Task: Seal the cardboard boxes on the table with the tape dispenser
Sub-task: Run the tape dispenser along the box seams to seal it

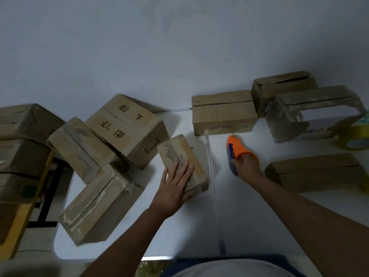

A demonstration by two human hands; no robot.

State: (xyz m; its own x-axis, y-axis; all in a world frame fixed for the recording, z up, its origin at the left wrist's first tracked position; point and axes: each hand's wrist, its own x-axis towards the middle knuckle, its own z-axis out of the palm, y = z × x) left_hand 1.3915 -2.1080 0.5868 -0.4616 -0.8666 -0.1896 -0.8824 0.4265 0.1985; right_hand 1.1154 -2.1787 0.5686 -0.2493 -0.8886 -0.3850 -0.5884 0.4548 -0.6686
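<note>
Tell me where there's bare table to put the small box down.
Bare tabletop lies between the forearms, bordered by the small box under the left hand and the tape dispenser in the right hand. Crowded: piled boxes at left, open boxes at far right.

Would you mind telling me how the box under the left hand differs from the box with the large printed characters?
The small box lies flat under the left hand; the printed box is bigger, untouched and tilted against other boxes. The small box's top shows worn tape, the printed box's shows bold characters. Both are brown cardboard.
</note>
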